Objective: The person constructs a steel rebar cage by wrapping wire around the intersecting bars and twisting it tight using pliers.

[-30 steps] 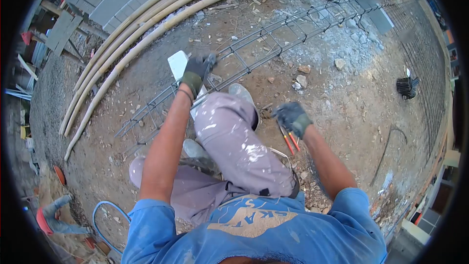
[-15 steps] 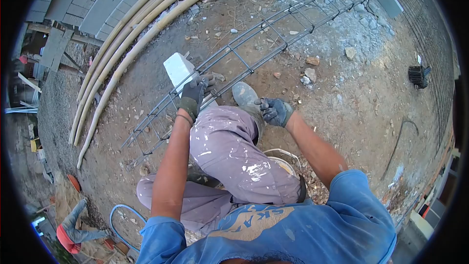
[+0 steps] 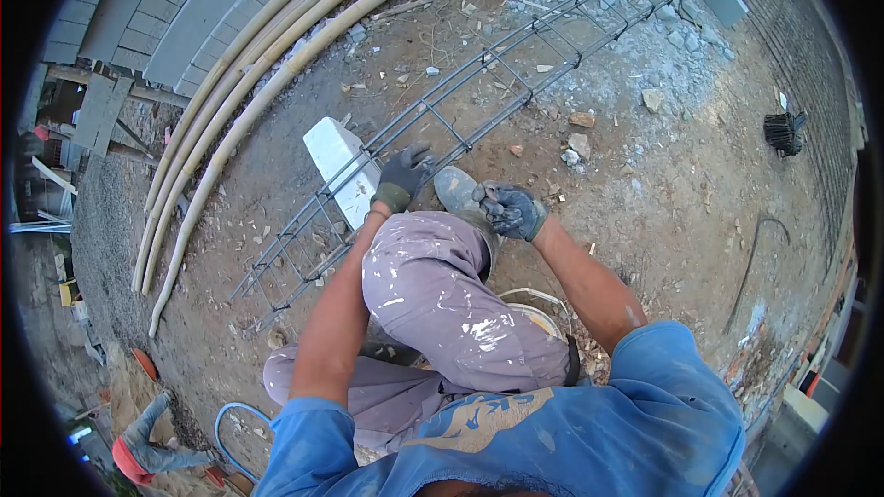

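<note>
A long cage of steel bars (image 3: 529, 97) runs diagonally over the dirt from lower left to upper right. Under it lies a white block (image 3: 343, 164). My left hand (image 3: 405, 175), in a dark glove, is at the cage's near bar beside the block, its fingers partly spread. Close to my boot (image 3: 456, 189) is my right hand (image 3: 512, 211), gloved, with its fingers curled; anything between them is too small to make out. The two hands are apart.
Curved bamboo poles (image 3: 267, 92) lie at upper left near stacked grey panels (image 3: 175, 0). A bundle of dark wires (image 3: 784, 133) is at right beside wire mesh (image 3: 810, 64). A person (image 3: 147, 442) is at lower left. A bucket (image 3: 539, 317) stands by my knee.
My right hand has come from the red-handled pliers on the ground to near my boot, its fingers curled. My left hand has shifted from the cage above the block toward my right hand.
</note>
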`<move>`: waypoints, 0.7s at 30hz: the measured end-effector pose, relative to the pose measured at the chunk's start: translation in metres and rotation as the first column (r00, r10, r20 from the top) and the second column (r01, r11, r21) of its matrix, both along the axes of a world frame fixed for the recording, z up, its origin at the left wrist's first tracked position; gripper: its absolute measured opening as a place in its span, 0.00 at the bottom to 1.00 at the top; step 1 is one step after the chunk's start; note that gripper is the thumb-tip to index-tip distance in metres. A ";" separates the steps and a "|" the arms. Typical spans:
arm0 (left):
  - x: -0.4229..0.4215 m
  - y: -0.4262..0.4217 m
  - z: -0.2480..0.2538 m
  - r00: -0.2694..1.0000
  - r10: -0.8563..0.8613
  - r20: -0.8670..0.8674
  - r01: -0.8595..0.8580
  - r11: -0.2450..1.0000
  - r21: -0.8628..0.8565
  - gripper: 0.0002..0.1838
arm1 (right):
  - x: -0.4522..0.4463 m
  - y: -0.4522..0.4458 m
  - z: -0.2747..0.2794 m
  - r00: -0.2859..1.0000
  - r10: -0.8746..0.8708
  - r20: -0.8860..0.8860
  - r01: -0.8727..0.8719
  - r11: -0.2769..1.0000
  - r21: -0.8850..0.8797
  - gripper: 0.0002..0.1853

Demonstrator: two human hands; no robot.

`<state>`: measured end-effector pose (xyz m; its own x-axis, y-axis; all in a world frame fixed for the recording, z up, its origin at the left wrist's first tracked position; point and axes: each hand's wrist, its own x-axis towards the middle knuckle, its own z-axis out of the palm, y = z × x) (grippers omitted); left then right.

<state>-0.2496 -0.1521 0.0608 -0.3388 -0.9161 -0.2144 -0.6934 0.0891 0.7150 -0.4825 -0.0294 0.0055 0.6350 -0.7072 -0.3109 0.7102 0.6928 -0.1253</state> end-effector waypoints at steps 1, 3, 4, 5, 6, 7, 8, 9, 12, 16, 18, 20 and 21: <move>-0.001 -0.010 -0.027 0.992 -0.072 -0.101 0.078 0.996 0.054 0.23 | -0.003 -0.002 -0.001 0.999 0.006 -0.036 -0.010 0.995 -0.097 0.13; -0.016 -0.023 -0.021 0.954 -0.300 -0.017 0.300 0.954 -0.022 0.20 | -0.010 -0.001 0.008 0.994 -0.005 -0.111 -0.010 0.991 -0.135 0.12; -0.023 -0.028 -0.024 0.953 -0.303 -0.021 0.303 0.953 -0.023 0.20 | -0.013 -0.001 0.012 0.983 -0.016 -0.184 -0.016 0.985 -0.170 0.12; -0.030 -0.033 -0.027 0.948 -0.118 -0.296 0.215 0.921 0.323 0.19 | -0.015 -0.001 0.015 0.982 -0.019 -0.187 -0.013 0.986 -0.169 0.12; -0.039 -0.035 -0.024 0.872 0.155 -0.464 0.207 0.743 0.637 0.18 | -0.017 -0.001 0.016 0.979 -0.011 -0.205 -0.029 0.981 -0.192 0.12; -0.046 -0.037 -0.021 0.871 0.153 -0.467 0.213 0.740 0.638 0.18 | -0.019 -0.001 0.016 0.975 -0.003 -0.224 -0.046 0.976 -0.214 0.11; -0.052 -0.040 -0.017 0.937 0.119 -0.329 0.128 0.758 0.640 0.15 | -0.019 -0.001 0.014 0.974 -0.006 -0.228 -0.043 0.977 -0.211 0.11; -0.055 -0.042 -0.018 0.979 0.090 -0.181 0.044 0.776 0.629 0.13 | -0.019 -0.002 0.012 0.949 -0.013 -0.314 -0.062 0.972 -0.228 0.12; -0.053 -0.041 -0.033 0.938 0.210 -0.275 0.027 0.748 0.663 0.10 | -0.017 0.000 0.012 0.888 -0.037 -0.459 -0.095 0.960 -0.261 0.12; -0.053 -0.043 -0.044 0.951 0.167 -0.262 0.043 0.765 0.642 0.09 | -0.014 -0.003 0.020 0.805 -0.046 -0.591 -0.136 0.956 -0.260 0.11; -0.059 -0.042 -0.045 0.976 0.146 -0.164 -0.029 0.826 0.563 0.09 | -0.011 -0.002 0.020 0.795 -0.052 -0.604 -0.133 0.957 -0.258 0.10; -0.066 -0.041 -0.048 0.984 0.141 -0.108 -0.065 0.853 0.518 0.09 | -0.006 -0.002 0.020 0.781 -0.063 -0.621 -0.130 0.956 -0.261 0.10; -0.069 -0.042 -0.049 0.989 0.140 -0.053 -0.099 0.878 0.469 0.09 | -0.004 -0.003 0.020 0.742 -0.061 -0.668 -0.137 0.961 -0.240 0.10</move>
<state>-0.3185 -0.1936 0.0120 -0.2681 -0.7532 -0.6007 -0.6143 -0.3467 0.7088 -0.4862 -0.0327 0.0254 0.3636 -0.8020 -0.4738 0.3494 0.5889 -0.7288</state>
